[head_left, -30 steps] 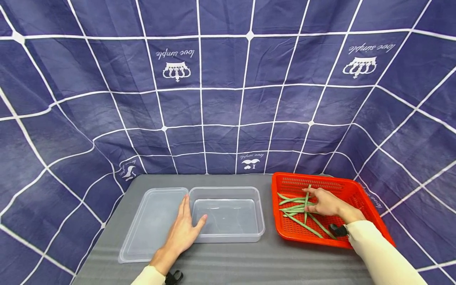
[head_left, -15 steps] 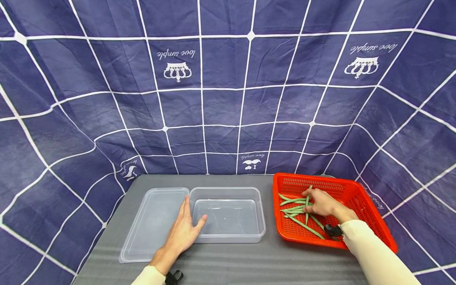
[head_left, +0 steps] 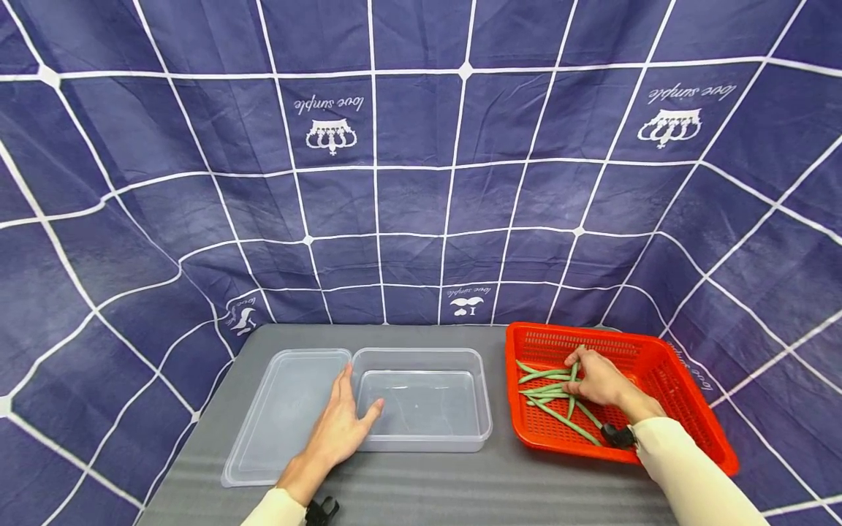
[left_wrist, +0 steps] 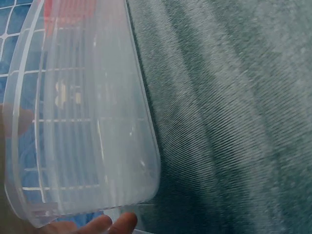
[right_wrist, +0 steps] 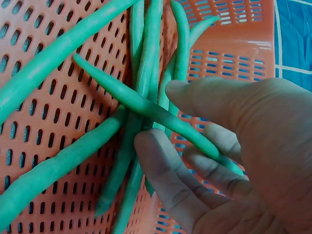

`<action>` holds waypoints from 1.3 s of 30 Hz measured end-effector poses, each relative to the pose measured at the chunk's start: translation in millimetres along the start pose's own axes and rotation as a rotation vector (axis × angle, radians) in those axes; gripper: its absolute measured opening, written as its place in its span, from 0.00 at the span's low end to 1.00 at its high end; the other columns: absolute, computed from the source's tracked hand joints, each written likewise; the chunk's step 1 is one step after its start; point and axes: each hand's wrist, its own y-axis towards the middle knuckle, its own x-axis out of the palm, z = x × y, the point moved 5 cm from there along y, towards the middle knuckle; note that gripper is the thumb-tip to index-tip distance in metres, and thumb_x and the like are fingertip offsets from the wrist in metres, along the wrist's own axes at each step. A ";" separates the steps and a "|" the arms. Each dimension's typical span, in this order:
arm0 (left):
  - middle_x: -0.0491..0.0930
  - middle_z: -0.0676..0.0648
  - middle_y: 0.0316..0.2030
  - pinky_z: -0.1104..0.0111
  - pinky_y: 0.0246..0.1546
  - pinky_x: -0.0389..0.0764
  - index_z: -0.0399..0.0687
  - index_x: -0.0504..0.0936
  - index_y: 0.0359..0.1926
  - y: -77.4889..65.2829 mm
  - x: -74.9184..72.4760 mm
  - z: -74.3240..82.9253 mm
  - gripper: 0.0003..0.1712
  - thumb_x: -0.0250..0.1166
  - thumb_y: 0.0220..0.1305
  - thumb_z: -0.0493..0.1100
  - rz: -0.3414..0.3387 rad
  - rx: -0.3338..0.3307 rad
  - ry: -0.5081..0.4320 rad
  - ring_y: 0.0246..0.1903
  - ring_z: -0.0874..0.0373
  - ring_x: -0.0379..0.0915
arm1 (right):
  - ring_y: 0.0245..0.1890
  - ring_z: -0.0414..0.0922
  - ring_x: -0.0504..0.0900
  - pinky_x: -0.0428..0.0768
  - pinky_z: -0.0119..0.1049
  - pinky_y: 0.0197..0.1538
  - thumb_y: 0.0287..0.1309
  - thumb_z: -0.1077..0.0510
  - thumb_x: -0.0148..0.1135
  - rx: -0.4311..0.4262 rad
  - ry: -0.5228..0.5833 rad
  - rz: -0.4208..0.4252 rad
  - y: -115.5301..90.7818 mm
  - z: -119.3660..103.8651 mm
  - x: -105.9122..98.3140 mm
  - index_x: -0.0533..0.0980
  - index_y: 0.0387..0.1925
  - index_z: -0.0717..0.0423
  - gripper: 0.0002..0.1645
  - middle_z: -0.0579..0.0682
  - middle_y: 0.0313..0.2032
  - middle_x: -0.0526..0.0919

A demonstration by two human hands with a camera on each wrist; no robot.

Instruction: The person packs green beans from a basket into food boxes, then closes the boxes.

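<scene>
In the head view my right hand (head_left: 597,378) is inside the red basket (head_left: 549,441), its fingers curled around one green bean (head_left: 574,374). The right wrist view shows that green bean (right_wrist: 141,105) slanting between thumb and fingers, across several other green beans (right_wrist: 58,165). My left hand (head_left: 338,424) lies with straight fingers along the left side of the clear plastic box (head_left: 427,442). From the left wrist view, fingertips (left_wrist: 124,223) show beside the end wall of the box (left_wrist: 112,146); part of that hand is out of frame.
A translucent lid (head_left: 289,416) lies flat on the grey tabletop (head_left: 460,489), left of the box. Grey surface separates box and basket. A blue curtain with white lines (head_left: 414,197) hangs behind and at both sides.
In the basket, the green bean at my right fingers has shifted slightly to the right and tilted. My left hand keeps its place beside the box. The head view has shifted slightly.
</scene>
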 end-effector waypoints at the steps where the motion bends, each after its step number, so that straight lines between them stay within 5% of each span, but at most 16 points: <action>1: 0.55 0.29 0.92 0.36 0.81 0.77 0.31 0.49 0.93 0.7 -0.2 -0.2 0.63 0.70 0.81 0.63 -0.016 -0.011 0.013 0.86 0.28 0.67 | 0.40 0.49 0.82 0.83 0.48 0.48 0.53 0.57 0.93 0.004 -0.002 0.012 -0.6 0.2 0.1 0.83 0.50 0.65 0.30 0.53 0.38 0.86; 10: 0.58 0.27 0.89 0.34 0.80 0.78 0.30 0.52 0.91 5.8 -0.8 -1.1 0.61 0.72 0.80 0.62 -0.025 -0.016 0.044 0.85 0.25 0.68 | 0.44 0.54 0.86 0.82 0.45 0.47 0.51 0.61 0.92 0.023 0.036 0.051 -4.7 -1.0 -4.2 0.82 0.53 0.65 0.32 0.56 0.42 0.86; 23: 0.64 0.27 0.87 0.33 0.80 0.78 0.45 0.43 0.97 7.5 3.2 -2.2 0.65 0.71 0.80 0.64 -0.066 -0.030 0.048 0.84 0.25 0.69 | 0.41 0.51 0.87 0.81 0.36 0.42 0.52 0.61 0.93 -0.041 0.076 0.124 -6.9 -12.6 -17.2 0.80 0.53 0.65 0.33 0.57 0.42 0.85; 33: 0.67 0.25 0.84 0.33 0.77 0.80 0.44 0.43 0.97 5.8 3.1 -3.5 0.64 0.72 0.80 0.62 -0.064 -0.033 0.052 0.80 0.24 0.74 | 0.30 0.35 0.90 0.86 0.30 0.39 0.54 0.72 0.85 -0.125 0.160 0.115 -4.0 -34.7 -25.9 0.76 0.57 0.68 0.32 0.70 0.53 0.84; 39: 0.67 0.25 0.84 0.33 0.77 0.80 0.45 0.42 0.97 5.9 3.3 -3.6 0.65 0.72 0.80 0.63 -0.075 -0.041 0.050 0.79 0.24 0.75 | 0.31 0.30 0.84 0.83 0.29 0.41 0.52 0.75 0.79 -0.175 0.116 0.132 -2.0 -53.5 -33.1 0.77 0.60 0.67 0.33 0.65 0.52 0.83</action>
